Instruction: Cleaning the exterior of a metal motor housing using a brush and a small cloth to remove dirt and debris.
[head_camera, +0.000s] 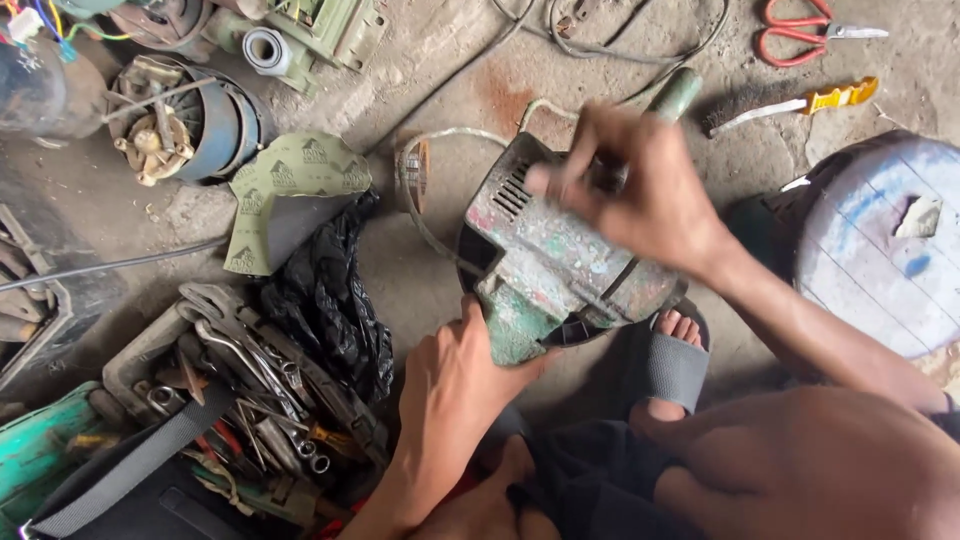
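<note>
A worn green power tool housing (545, 265) with slotted vents lies on the concrete floor in the middle of the head view. My left hand (455, 385) grips its lower green end from below. My right hand (640, 190) is blurred over the housing's upper part and closes on a tool with a green handle (678, 93) that sticks out above my fingers. What the tool's tip touches is hidden under my hand. My foot in a grey sandal (672, 365) rests just right of the housing.
An open tool bag (240, 400) with several wrenches lies lower left, beside a black plastic bag (335, 300) and green sandpaper sheets (285, 195). A motor part (180, 120) sits upper left. Red scissors (800, 30) and a yellow-handled wire brush (790, 103) lie upper right. A blue-white drum (880, 240) stands right.
</note>
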